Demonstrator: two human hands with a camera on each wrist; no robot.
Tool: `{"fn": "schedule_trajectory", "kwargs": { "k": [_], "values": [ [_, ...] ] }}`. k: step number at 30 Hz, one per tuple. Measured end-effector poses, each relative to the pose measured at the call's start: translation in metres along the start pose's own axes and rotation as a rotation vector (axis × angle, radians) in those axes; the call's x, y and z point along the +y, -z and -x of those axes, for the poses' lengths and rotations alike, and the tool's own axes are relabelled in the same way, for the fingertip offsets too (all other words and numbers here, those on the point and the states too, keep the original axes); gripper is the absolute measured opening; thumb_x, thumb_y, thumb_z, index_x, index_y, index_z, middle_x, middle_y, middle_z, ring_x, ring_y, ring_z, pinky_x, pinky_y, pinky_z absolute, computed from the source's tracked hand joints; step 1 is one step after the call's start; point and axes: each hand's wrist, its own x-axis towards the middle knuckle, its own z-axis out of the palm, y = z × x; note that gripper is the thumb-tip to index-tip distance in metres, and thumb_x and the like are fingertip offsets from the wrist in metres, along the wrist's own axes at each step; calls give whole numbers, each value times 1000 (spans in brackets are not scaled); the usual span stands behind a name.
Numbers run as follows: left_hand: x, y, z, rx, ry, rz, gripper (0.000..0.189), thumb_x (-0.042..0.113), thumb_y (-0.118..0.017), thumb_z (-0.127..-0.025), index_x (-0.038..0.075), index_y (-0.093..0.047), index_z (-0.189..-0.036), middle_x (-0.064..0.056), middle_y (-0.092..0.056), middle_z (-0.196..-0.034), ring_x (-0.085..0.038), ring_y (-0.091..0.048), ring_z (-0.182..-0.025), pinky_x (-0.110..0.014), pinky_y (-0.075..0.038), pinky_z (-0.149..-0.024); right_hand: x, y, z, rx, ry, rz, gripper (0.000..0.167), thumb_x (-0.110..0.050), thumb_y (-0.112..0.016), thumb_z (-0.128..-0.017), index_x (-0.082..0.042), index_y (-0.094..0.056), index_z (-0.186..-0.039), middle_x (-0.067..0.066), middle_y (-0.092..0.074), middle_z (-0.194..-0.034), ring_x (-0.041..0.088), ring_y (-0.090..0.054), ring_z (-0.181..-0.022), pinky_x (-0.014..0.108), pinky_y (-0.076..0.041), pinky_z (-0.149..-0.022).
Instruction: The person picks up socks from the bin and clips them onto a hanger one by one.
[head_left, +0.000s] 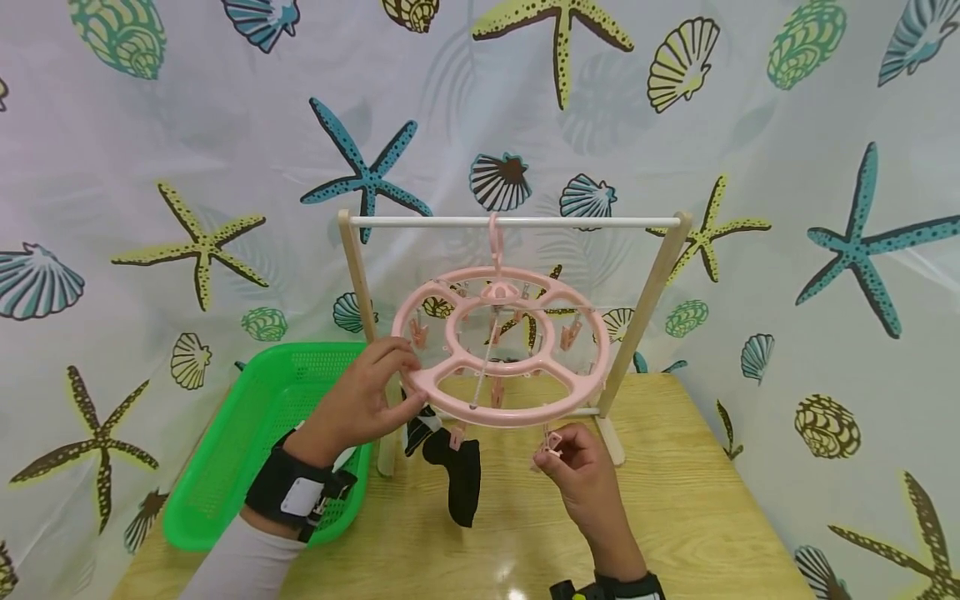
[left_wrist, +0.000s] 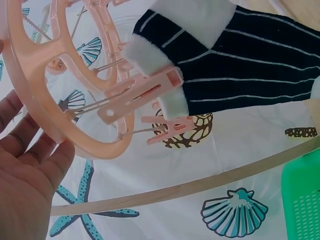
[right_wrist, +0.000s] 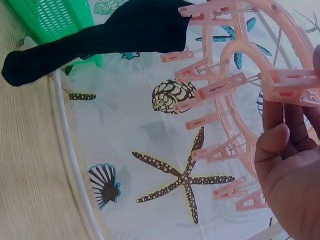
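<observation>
A pink round clip hanger [head_left: 537, 414] hangs by its hook from a white rail. My left hand [head_left: 367, 400] grips its rim at the left, fingers over the ring and thumb lower. At the front right my right hand [head_left: 588, 471] pinches a pink clothespin [head_left: 551, 443] that dangles from the rim; no cloth shows in that clothespin. A plain black sock [head_left: 463, 483] hangs from another clothespin [head_left: 456, 437] at the front left. Beside it hangs a dark sock with white stripes [left_wrist: 250, 60], its white cuff held by a clothespin [left_wrist: 145, 95] in the left wrist view.
The rail [head_left: 420, 222] sits on a wooden-legged stand [head_left: 648, 312] on a wood-grain table [head_left: 690, 500]. A green perforated basket [head_left: 213, 475] stands at the left, partly behind my left arm. Several other clothespins hang round the rings. A seashell-patterned sheet [head_left: 787, 167] covers the background.
</observation>
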Motion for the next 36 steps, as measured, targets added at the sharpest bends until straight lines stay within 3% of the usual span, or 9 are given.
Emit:
{"fn": "schedule_trajectory", "kwargs": {
  "k": [12, 18, 20, 22, 26, 29, 31, 33, 36],
  "values": [
    [-2, -6, 6, 58, -17, -8, 18, 12, -73, -87, 7, -68, -103, -14, -58, -124, -31, -52, -117, -50, -48, -95, 1, -13, -2, 1, -50, 215, 14, 4, -59, -97, -4, -56, -85, 13, -59, -74, 21, -64, -63, 32, -52, -55],
    [-8, -4, 17, 125, 68, 53, 18, 3, -70, -89, 5, -67, -106, -18, -55, -127, -33, -52, -116, -52, -48, -89, -1, -19, -2, 28, -72, 243, 13, 3, -59, -97, -4, -56, -86, 11, -60, -76, 20, -63, -63, 32, -51, -55],
    [-17, -2, 24, 172, 151, 87, 16, -1, -67, -90, 2, -65, -106, -19, -54, -126, -35, -52, -115, -53, -47, -88, -1, -20, -2, 38, -77, 246, 13, 3, -60, -97, -4, -57, -86, 11, -60, -76, 20, -62, -64, 32, -51, -54],
    [-30, -1, 31, 212, 293, 145, 13, 1, -64, -93, -1, -64, -107, -21, -54, -126, -37, -52, -116, -54, -47, -89, -1, -21, -2, 57, -81, 258, 13, 3, -61, -96, -5, -57, -86, 10, -60, -75, 19, -62, -63, 31, -50, -54],
    [-67, 2, 49, 231, 745, 283, 27, 18, -54, -103, -3, -60, -119, -21, -53, -129, -37, -49, -120, -53, -42, -95, -2, -23, -1, 84, -77, 255, 13, 3, -61, -95, -5, -58, -85, 9, -61, -72, 19, -63, -61, 31, -50, -53],
    [-97, 1, 67, 140, 1007, 287, 41, 28, -48, -104, -4, -56, -129, -24, -53, -131, -39, -51, -118, -53, -42, -95, -1, -23, -2, 69, -63, 243, 12, 5, -60, -95, -4, -58, -87, 11, -61, -72, 19, -63, -61, 31, -50, -53],
    [-113, -3, 81, 28, 1071, 252, 44, 27, -46, -104, -6, -53, -132, -27, -53, -131, -41, -53, -114, -53, -44, -91, 0, -24, -2, 48, -62, 237, 11, 5, -59, -96, -3, -57, -89, 11, -61, -73, 19, -63, -63, 30, -50, -54],
    [-127, -11, 95, -78, 1082, 181, 45, 26, -47, -103, -8, -53, -131, -29, -55, -127, -41, -57, -107, -51, -47, -85, 1, -24, -2, 30, -56, 230, 11, 7, -58, -96, -2, -57, -90, 12, -61, -74, 19, -63, -64, 31, -51, -55],
    [-143, -25, 109, -169, 1095, 133, 46, 26, -51, -101, -9, -52, -131, -32, -55, -125, -39, -63, -97, -46, -52, -76, 1, -24, -2, 21, -56, 234, 12, 7, -57, -96, -3, -57, -90, 12, -62, -76, 20, -64, -65, 31, -52, -56]
  ]
}}
